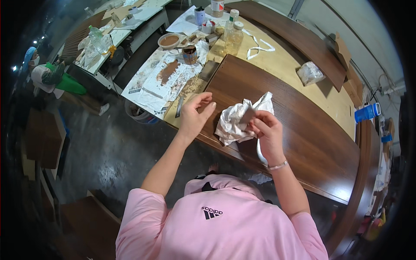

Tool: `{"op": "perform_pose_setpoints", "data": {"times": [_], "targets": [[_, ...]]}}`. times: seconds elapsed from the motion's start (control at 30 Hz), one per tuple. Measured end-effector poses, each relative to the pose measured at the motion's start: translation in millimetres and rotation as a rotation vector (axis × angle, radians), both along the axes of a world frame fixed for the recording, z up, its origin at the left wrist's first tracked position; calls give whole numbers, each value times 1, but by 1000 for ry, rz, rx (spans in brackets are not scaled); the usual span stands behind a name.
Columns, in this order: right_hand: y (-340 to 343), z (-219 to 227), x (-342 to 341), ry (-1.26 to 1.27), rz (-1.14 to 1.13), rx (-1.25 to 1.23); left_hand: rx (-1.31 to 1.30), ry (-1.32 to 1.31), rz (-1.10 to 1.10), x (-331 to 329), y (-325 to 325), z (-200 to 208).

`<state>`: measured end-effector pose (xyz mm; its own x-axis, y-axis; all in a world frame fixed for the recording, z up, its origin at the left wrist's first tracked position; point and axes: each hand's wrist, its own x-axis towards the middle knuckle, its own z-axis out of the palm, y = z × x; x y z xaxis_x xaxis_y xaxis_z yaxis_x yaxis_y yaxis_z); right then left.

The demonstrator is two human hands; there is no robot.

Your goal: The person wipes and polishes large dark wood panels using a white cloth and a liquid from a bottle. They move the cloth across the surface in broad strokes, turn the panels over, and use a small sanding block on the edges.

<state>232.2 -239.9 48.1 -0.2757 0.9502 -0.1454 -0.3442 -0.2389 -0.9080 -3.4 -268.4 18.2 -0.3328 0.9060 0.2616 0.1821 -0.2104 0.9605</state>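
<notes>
A dark brown wooden panel (303, 138) lies across the worktable before me. On its near left part sits a crumpled white cloth (232, 123). My right hand (268, 130) is over the cloth, fingertips pinching a small flat grey-brown piece (247, 116); its exact kind is unclear. Part of the cloth lies behind those fingers, and I cannot tell whether they touch it. Above the panel's left edge my left hand (196, 116) is raised with nothing in it, the thumb apart from the curved fingers.
Stained paper (151, 84) at the table's left carries an open can (189, 55), a bowl of brown paste (169, 41) and a scraper (180, 106). Clear bottles (234, 39) stand farther back. A wrapped white block (310, 73) and blue bottle (367, 112) are right. Another person (56, 80) works far left.
</notes>
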Motion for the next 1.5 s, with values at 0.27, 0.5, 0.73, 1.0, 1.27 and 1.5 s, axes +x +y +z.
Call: {"op": "perform_pose_setpoints", "data": {"times": [0.27,0.5,0.73,1.0,1.27,1.5], "targets": [[11,-15,-6,30,24,-54,162,588,-18,47,-15,7],[0,-30,-5,-61,14,-11,207,663,23,61,16,31],[-5,-23,2,-82,45,9,229,417,-4,44,28,27],[0,-34,2,-46,82,53,147,732,-249,65,50,28],[-6,-35,-2,-110,67,59,-107,1031,-164,70,90,32],[-7,-40,0,-153,63,77,-144,925,21,44,111,21]]}}
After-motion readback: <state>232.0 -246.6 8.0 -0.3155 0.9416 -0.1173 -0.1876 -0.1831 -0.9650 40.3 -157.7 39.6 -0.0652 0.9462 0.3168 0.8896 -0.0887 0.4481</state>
